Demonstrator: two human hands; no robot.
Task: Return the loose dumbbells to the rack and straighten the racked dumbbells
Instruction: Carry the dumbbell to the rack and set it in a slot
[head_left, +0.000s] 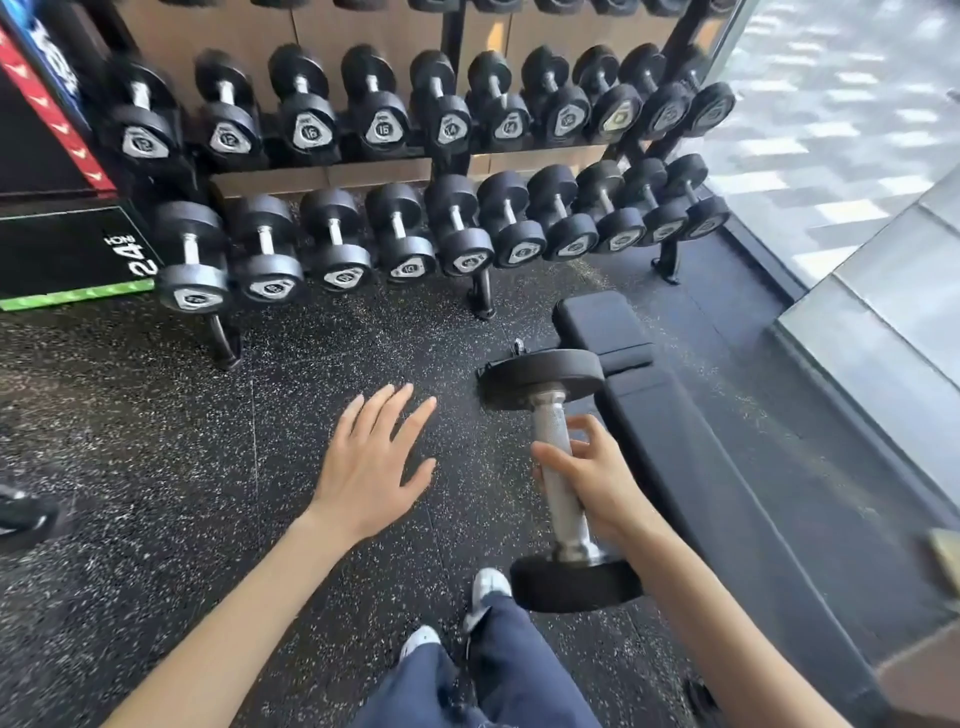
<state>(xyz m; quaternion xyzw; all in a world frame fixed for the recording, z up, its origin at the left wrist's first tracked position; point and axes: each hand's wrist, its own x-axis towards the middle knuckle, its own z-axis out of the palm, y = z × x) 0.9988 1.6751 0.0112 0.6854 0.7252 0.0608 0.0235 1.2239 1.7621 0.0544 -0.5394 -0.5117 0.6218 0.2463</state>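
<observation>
Speckled black rubber floor (156, 415) is filling the head view, running up to the feet of a dumbbell rack (484, 291) that is standing against a tan wall. Two tiers are showing fully: the upper row of dumbbells (382, 104) and the lower row of dumbbells (400, 234) are sitting side by side, handles pointing away from the wall, numbered end caps facing out. At the rack's left end a black plyo box (62, 249) marked 24 is standing on the floor.

The right hand (592, 478) is gripping the loose dumbbell (549, 415), with its fingers and thumb wrapped round the knurled metal handle. The weight is hanging clear of the floor, well short of the rack, tilted with its far head toward the rack and its near head close to the person's body. That far head is overlapping the left edge of a black padded bench (675, 415), which is lying lengthwise on the floor at the right.

The left hand (369, 462) is hovering palm down over the floor, fingers straight and spread, holding nothing. Below, navy trousers (498, 675) and pale shoes (488, 587) are showing.
</observation>
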